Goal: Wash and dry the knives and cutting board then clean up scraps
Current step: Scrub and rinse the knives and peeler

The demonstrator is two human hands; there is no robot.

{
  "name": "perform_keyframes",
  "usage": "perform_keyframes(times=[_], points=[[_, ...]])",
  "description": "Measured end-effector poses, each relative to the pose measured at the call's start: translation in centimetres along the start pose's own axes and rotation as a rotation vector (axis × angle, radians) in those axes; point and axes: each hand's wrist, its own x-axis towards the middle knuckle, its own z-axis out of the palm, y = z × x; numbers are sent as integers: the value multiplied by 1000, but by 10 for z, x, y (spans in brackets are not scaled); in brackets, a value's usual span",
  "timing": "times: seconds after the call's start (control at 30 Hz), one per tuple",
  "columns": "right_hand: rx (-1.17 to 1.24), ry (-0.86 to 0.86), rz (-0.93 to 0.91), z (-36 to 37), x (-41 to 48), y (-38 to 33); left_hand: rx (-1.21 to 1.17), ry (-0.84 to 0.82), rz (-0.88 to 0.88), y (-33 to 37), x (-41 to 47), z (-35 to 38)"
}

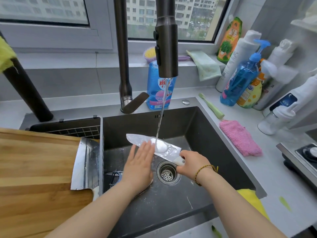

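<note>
Head view: two knives, one board, two hands, two green scraps. The slimmer knife [135,139] is over the sink [171,203], above the drain. Its blade is wet and shiny and points left, and its handle is white. Water from the tap [166,48] lands mid-blade in a white splash. The right hand [192,162] is curled tight round the handle. The left hand [139,164] is flat, its straight fingers lying on the blade's near side. The cleaver [85,164], broad and wet, lies on the wooden board's [34,169] right end, left of the sink. The scraps [284,203] lie on the counter [274,177] at the sink's near right.
</note>
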Motion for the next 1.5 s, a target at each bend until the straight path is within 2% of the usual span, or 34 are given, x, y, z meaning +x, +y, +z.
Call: perform_keyframes(times=[0.1,0.17,0.23,0.3,0.37,0.5,0.6,0.67,0.73,0.77,0.83,0.9,1.0,1.13,1.2,1.33,1.5], points=[[12,-8,13,1,-3,2,34,-125,-129,-14,0,2],[29,-13,17,4,-4,0,35,-122,-149,-10,3,2],[47,-15,15,7,-2,-5,24,-51,-23,-1,1,5],[72,-18,4,10,-1,-10,18,-81,167,10,-2,12],[115,-15,-6,10,0,-13,24,-120,213,13,-3,11],[124,-2,3,9,-1,-11,32,-107,-13,-1,4,0],[146,0,20,14,0,-10,8,-118,-30,-3,3,0],[223,0,25,20,4,-10,-100,14,60,0,-4,8],[369,-2,31,24,8,-12,-315,92,99,2,-12,16],[456,-14,37,26,10,-13,-408,143,77,0,-17,20],[634,-58,48,27,11,-15,-553,159,-89,-3,-26,19],[774,-148,39,24,9,-21,-625,48,-244,-5,-32,13],[846,-299,-16,22,7,-36,-821,-178,-291,-6,-39,13],[960,-360,-55,27,6,-60,-1068,-375,-362,1,-52,9],[1038,-378,-58,28,4,-70,-1212,-376,-436,5,-58,4],[1197,-413,-71,28,-1,-86,-1426,-264,-571,3,-66,-15],[1155,-463,-95,29,-7,-101,-1540,-202,-654,-9,-85,-38]])
